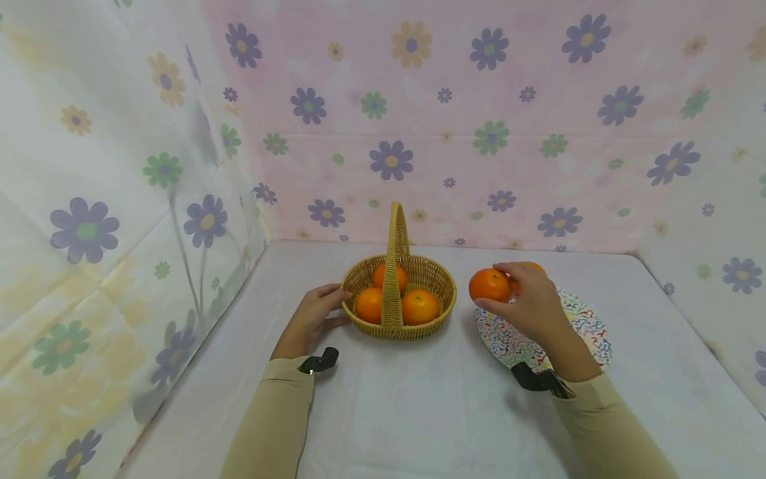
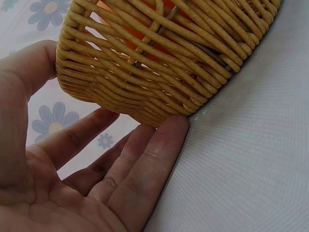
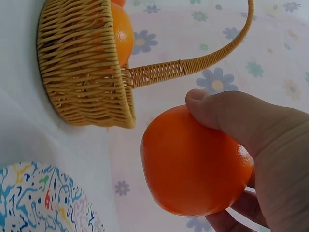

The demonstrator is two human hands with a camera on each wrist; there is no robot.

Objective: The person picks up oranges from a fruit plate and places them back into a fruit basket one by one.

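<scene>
A wicker basket with a tall arched handle stands on the table, holding several oranges, among them one orange at the front right. My left hand holds the basket's left side, the thumb at its rim and the fingertips against the lower woven wall. To the right of the basket, my right hand grips an orange between thumb and fingers, raised above the near-left part of a speckled plate. Behind that hand, another orange is mostly hidden.
A white cloth covers the table. Flower-printed fabric walls rise at the back, left and right. The basket's handle arches high over its opening. Each wrist wears a black camera mount.
</scene>
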